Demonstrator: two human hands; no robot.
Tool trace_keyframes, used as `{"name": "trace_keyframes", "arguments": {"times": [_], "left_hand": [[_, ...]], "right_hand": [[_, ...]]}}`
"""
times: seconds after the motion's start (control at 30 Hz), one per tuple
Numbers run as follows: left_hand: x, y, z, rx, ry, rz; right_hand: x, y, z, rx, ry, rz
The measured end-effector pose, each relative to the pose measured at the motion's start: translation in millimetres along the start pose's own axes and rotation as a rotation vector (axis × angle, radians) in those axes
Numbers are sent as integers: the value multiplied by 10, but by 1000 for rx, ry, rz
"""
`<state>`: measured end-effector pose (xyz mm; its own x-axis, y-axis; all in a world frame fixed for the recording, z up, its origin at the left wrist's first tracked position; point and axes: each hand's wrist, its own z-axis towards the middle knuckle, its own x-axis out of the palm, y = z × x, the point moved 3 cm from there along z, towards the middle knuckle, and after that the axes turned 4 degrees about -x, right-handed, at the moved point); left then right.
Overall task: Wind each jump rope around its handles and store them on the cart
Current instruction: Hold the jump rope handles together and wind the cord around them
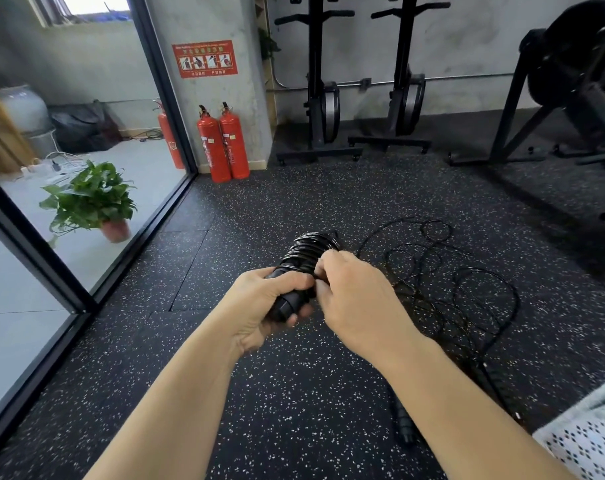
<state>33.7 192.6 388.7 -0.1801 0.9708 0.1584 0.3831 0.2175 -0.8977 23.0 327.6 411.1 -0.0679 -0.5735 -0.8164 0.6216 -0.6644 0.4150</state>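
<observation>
My left hand (264,306) grips a pair of black jump-rope handles (303,259), with black cord wound in tight coils around their far end. At the lower edge of those coils, my right hand (354,303) pinches the cord. Loose black jump rope (463,289) lies in tangled loops on the speckled floor to the right. Another black handle (405,424) rests on the floor below my right forearm. No cart is in view.
Two red fire extinguishers (223,147) stand by a concrete pillar ahead. A glass wall runs along the left, with a potted plant (93,202) behind it. Black gym machines (356,98) line the back wall and right side. Patterned fabric (588,441) shows at bottom right.
</observation>
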Motion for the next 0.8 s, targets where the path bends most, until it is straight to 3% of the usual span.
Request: {"name": "trace_keyframes", "arguments": {"times": [0.23,0.4,0.67,0.8], "left_hand": [[34,-28,-34,-11,44,-112],[37,-45,-71,-2,77,-122],[27,-40,-67,-36,100,-116],[28,-61,-72,-17,101,-144]], "right_hand": [[20,-44,37,157,-214,284],[20,-57,53,163,-208,407],[5,-120,86,84,-111,265],[-32,-152,89,88,-94,395]]}}
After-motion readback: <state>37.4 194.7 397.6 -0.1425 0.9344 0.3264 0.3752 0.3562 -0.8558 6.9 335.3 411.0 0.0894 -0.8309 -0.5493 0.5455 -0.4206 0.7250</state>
